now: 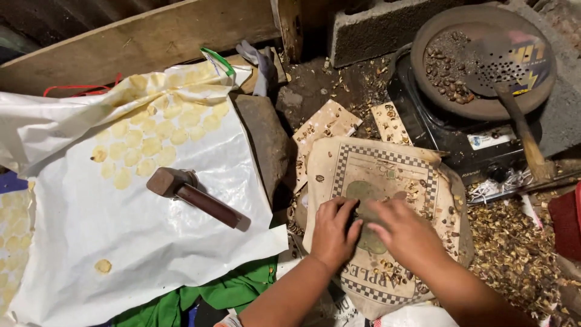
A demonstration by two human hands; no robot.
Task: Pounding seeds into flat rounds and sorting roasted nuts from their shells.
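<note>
We press both hands onto a greenish flattened disc (368, 239) lying on a checkered sack (387, 181). The left hand (333, 233) lies curled, fingertips on the disc's left edge; the right hand (405, 233) lies flat across it, fingers spread, its grip closed on nothing. The sack, we judge, keeps the disc off the dirt floor. To the left, a white sheet (151, 230) carries rows of thin yellow discs (157, 136), apparently laid out to dry, with a hammer (196, 197) resting just below them. A dark stone (263, 142) lies between sheet and sack. A stove (460, 136) behind holds a pan (484, 60) of roasted seeds with a perforated ladle (514, 79). Husks (514, 254) litter the floor at the right.
</note>
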